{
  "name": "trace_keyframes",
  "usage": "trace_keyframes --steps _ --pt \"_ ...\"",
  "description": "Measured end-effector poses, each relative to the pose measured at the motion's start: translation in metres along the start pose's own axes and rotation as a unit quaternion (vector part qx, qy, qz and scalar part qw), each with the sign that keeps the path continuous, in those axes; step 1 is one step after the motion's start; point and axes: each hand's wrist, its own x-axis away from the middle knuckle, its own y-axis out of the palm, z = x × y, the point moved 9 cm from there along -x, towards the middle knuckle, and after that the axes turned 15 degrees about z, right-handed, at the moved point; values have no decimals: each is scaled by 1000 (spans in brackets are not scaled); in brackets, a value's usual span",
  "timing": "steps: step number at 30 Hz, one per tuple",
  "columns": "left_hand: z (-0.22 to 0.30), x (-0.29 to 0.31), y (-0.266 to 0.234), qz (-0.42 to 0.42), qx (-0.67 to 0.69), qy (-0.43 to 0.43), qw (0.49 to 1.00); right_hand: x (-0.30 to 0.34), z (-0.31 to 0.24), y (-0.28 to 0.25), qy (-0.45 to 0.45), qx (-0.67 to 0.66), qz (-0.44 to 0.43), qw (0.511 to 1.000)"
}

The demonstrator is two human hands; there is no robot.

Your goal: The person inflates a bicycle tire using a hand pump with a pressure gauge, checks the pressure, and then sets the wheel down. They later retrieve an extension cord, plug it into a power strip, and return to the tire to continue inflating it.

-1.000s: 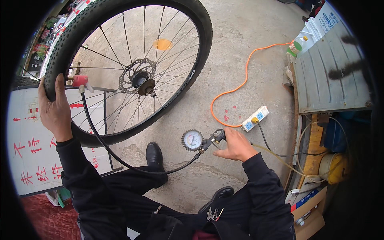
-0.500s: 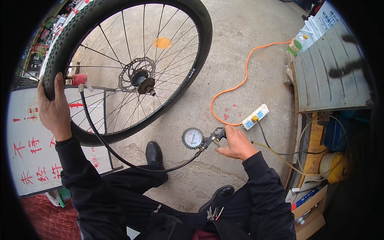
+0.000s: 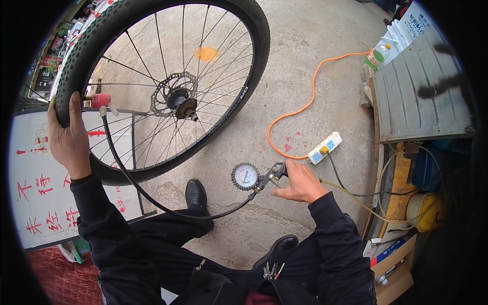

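Note:
A bicycle wheel (image 3: 231,114) with a knobbly black tyre, spokes and a brake disc (image 3: 161,94) fills the upper left. My left hand (image 3: 70,140) grips its tyre at the left side, thumb on the inner edge. Beside that thumb a red and white pump head (image 3: 100,100) sits at the rim; the valve under it is hidden. From it a black hose (image 3: 152,199) curves down to a tyre inflator gun (image 3: 272,175) with a round pressure gauge (image 3: 245,176). My right hand (image 3: 302,183) is closed around the gun's handle, its thumb low beside the lever.
A white power strip (image 3: 324,148) with an orange cord (image 3: 290,115) lies on the concrete floor. At right stand a grey metal cabinet (image 3: 422,91), a green-labelled bottle (image 3: 376,57) and a yellow reel (image 3: 424,212). A white board (image 3: 46,178) with red writing lies at left.
My right thumb has shifted slightly on the inflator gun. The wheel, hose and my left hand stay in place.

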Motion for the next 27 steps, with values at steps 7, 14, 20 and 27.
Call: trace_keyframes --steps 7,14,20,27 --pt "10 -5 -4 -55 111 -30 992 6 44 56 74 -8 -120 990" --pt "34 -26 8 -291 281 4 915 27 114 133 195 -29 -249 948" --pt "23 -20 31 -486 368 -133 781 5 123 156 200 -46 -225 953" --pt "20 -11 35 -507 418 -219 721 -60 -48 51 100 -163 -12 981"
